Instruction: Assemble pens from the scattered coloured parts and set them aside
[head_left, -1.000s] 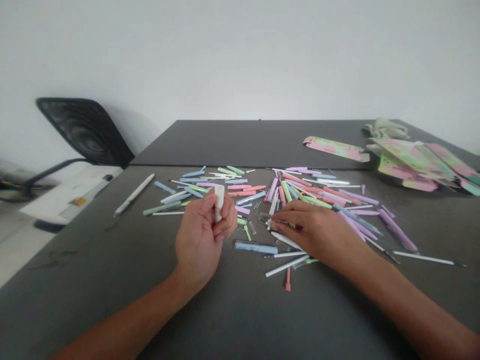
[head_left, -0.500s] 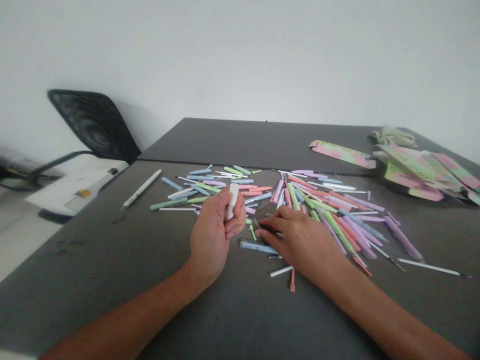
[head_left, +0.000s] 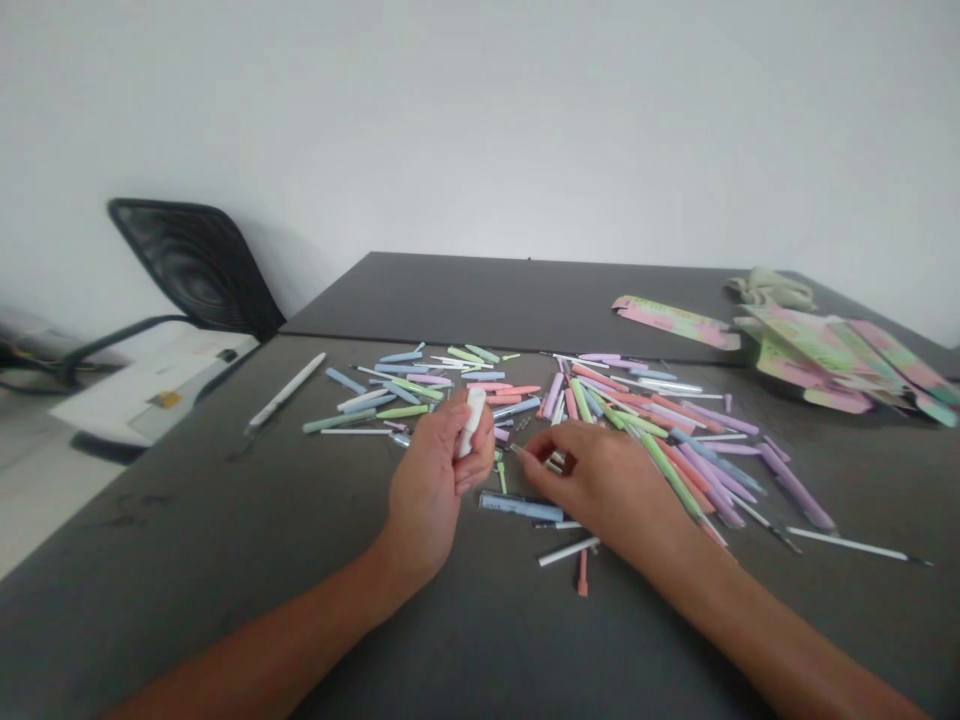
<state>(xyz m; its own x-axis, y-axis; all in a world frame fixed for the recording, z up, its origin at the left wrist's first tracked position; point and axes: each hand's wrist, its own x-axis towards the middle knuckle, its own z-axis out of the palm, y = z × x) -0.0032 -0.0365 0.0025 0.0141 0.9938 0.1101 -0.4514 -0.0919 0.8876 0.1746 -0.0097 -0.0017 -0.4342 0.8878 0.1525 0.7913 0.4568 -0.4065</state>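
My left hand [head_left: 439, 460] is closed around a white pen barrel [head_left: 470, 420], one end of which sticks up past the thumb. Beside it, my right hand [head_left: 592, 475] reaches low over the pile with thumb and forefinger pinched on a small clear piece [head_left: 516, 449], too small to name exactly. Below the fingers lie a blue pen barrel [head_left: 521, 507], a white refill [head_left: 568, 552] and a small red clip piece [head_left: 583, 575]. A small green clip piece [head_left: 502, 475] rests between the two hands.
Pastel pen parts spread across the dark table [head_left: 187, 560], with green barrels [head_left: 667, 465] and purple barrels [head_left: 795, 485] at the right. A whole white pen [head_left: 287, 392] lies left. Flattened cardboard packets [head_left: 825, 350] and a cloth [head_left: 772, 288] sit back right; a chair [head_left: 199, 260] stands left.
My right hand has lifted slightly from the pile, and a small clear piece now shows at its fingertips. My left hand still grips the white barrel. The view has tilted up a little.
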